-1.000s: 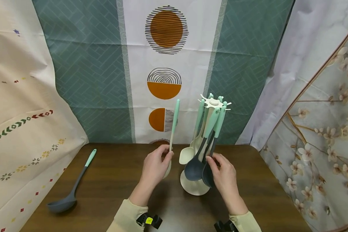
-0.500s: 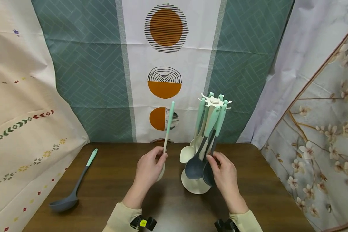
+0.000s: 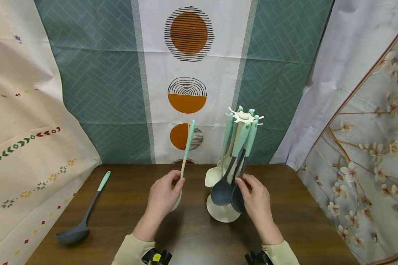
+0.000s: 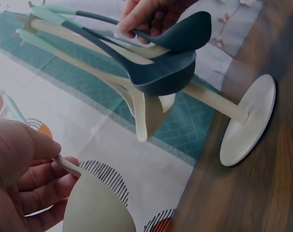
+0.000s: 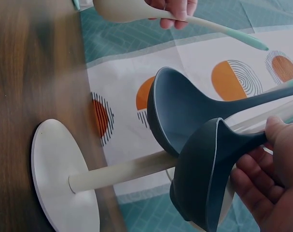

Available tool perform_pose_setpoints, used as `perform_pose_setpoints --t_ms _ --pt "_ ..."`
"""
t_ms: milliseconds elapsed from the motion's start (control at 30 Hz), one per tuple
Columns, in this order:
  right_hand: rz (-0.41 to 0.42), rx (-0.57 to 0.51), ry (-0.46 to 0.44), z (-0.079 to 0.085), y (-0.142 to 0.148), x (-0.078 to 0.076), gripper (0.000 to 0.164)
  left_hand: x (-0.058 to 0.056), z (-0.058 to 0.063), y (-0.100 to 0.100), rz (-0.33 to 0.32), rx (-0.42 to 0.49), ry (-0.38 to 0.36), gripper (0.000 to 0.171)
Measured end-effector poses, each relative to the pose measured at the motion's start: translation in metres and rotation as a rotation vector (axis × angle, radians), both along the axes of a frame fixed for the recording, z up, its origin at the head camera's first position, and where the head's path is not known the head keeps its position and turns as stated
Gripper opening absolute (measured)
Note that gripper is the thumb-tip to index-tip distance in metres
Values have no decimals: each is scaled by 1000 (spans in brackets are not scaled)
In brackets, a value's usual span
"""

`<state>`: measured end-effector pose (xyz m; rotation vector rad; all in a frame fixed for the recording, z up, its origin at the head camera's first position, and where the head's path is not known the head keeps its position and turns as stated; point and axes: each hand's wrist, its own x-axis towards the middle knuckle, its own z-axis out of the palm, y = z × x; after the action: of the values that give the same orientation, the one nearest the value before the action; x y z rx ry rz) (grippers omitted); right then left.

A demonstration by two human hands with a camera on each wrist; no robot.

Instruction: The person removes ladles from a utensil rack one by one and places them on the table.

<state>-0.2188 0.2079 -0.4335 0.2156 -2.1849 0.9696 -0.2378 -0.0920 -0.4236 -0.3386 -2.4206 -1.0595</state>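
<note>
While the left hand (image 3: 163, 195) shifts leftward, the gap between its cream utensil (image 3: 185, 156) and the rack (image 3: 223, 215) widens; I judge the utensil free of the rack; thumb and fingers pinch its neck, handle raised and leaning right; the right hand (image 3: 258, 197), unmoved, pinches the dark ladle (image 3: 237, 201) hung at the rack's right.

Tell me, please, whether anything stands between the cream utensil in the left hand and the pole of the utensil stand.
The gap beside the left hand shows nothing in it, but the nearest hanging cream utensil and the dark-grey ladle next to it cover part of the pole on that side.
</note>
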Motion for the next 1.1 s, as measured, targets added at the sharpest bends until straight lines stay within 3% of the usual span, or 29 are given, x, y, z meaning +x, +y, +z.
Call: perform_pose_setpoints --t_ms 700,1100 --pt "-12 2 -9 -1 -1 0 12 5 -16 -38 76 -142 -64 11" --pt "-18 -4 -16 -1 -1 2 13 6 -21 -54 79 -177 -89 10"
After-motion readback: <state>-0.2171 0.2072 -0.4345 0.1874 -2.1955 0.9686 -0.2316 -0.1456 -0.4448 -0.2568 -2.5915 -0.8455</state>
